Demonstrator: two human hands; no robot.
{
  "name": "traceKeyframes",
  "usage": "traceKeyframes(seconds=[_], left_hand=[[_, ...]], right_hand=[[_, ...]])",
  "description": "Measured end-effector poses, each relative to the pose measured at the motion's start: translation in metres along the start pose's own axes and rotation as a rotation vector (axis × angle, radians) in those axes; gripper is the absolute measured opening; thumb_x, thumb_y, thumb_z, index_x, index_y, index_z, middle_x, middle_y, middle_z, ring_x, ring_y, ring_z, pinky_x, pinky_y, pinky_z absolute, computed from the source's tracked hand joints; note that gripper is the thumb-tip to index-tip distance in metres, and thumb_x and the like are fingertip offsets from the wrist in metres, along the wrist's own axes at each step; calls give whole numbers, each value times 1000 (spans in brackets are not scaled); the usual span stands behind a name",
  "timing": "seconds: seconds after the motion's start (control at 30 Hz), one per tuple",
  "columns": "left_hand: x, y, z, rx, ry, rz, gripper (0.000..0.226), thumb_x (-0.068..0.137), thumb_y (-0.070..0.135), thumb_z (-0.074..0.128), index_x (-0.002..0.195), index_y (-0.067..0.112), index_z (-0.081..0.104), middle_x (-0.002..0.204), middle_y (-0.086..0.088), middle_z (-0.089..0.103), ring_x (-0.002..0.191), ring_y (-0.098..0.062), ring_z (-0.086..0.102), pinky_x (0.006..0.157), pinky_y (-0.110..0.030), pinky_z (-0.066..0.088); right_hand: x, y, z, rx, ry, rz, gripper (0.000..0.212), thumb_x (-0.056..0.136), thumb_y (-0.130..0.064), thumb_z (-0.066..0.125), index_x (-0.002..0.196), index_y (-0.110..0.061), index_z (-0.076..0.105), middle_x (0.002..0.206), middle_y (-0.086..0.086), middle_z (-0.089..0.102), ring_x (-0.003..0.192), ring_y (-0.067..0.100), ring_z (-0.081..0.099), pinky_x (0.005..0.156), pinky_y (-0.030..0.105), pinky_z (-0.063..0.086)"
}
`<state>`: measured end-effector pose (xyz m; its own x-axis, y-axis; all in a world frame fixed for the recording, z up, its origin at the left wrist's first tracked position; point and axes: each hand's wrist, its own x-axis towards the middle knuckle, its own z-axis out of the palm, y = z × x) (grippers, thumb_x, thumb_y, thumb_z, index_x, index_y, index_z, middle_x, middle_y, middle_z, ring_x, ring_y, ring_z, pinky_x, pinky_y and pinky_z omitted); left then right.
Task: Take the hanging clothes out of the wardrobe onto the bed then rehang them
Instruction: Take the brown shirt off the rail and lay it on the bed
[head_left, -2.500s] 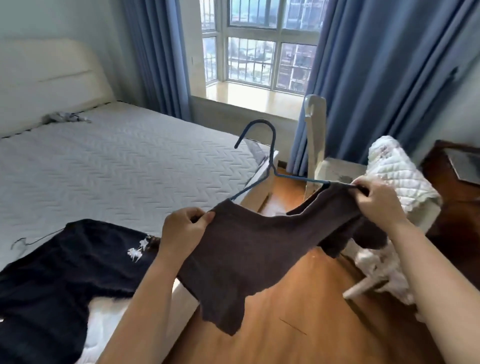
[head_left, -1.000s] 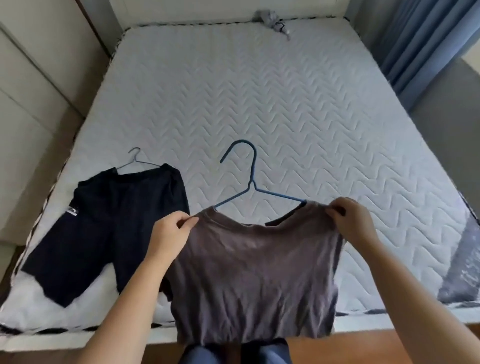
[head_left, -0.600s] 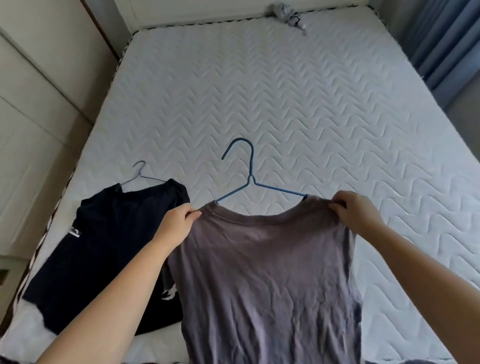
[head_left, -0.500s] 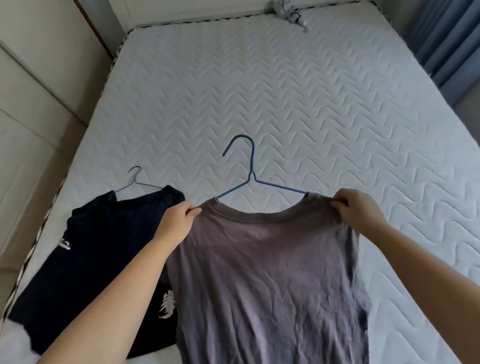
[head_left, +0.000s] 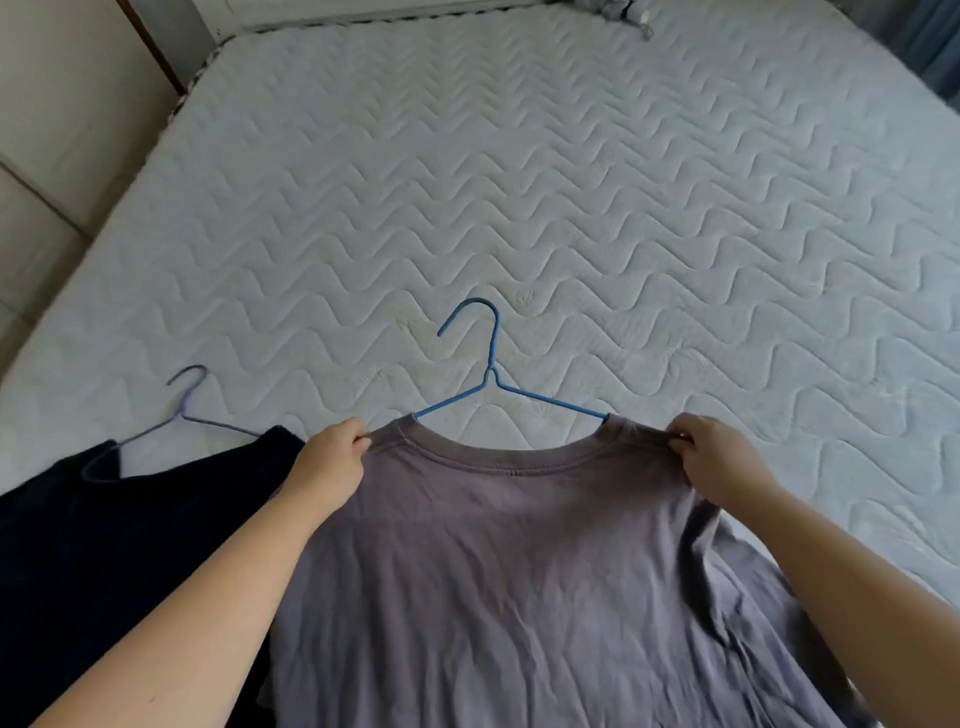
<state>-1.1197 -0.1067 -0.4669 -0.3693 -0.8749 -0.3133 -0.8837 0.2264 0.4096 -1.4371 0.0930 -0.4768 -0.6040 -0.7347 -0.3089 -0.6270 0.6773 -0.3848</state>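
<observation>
A grey-brown T-shirt (head_left: 498, 582) on a blue wire hanger (head_left: 491, 371) is spread low over the white quilted bed (head_left: 571, 208). My left hand (head_left: 330, 462) pinches its left shoulder and my right hand (head_left: 714, 457) pinches its right shoulder. The hanger's hook points away from me, over the mattress. To the left, a dark navy garment (head_left: 104, 561) lies flat on the bed on a thin grey hanger (head_left: 189, 410). Whether the shirt touches the mattress I cannot tell.
A pale wardrobe or wall panel (head_left: 57, 130) runs along the bed's left side. A small grey bundle (head_left: 623, 10) lies at the far end of the bed. Blue curtain (head_left: 930, 47) shows at the top right corner.
I have turned from the window side to face the bed. The shirt has come down and forward over the mattress, next to the navy garment, with both hands keeping their hold on the shoulders.
</observation>
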Motion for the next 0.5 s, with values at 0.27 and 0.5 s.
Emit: traceKeyframes(seconds=[0.27,0.5], left_hand=[[65,-39,87,-40,101,-94,20,93,12,47,84,0,59,90,-19,63,87,-34,57,72,-38,40],[72,-53,106,58,347,-16,16,90,9,50,84,0,61,83,-17,62,81,-35,56,65,-32,29]], right_hand=[[68,11,55,-263,-42,-67,22,96,-18,39,109,-12,56,113,14,56,101,34,55,77,35,40],[100,16,72,-239,53,-74,21,94,-23,44,103,-13,60,110,13,61,103,35,57,72,36,37]])
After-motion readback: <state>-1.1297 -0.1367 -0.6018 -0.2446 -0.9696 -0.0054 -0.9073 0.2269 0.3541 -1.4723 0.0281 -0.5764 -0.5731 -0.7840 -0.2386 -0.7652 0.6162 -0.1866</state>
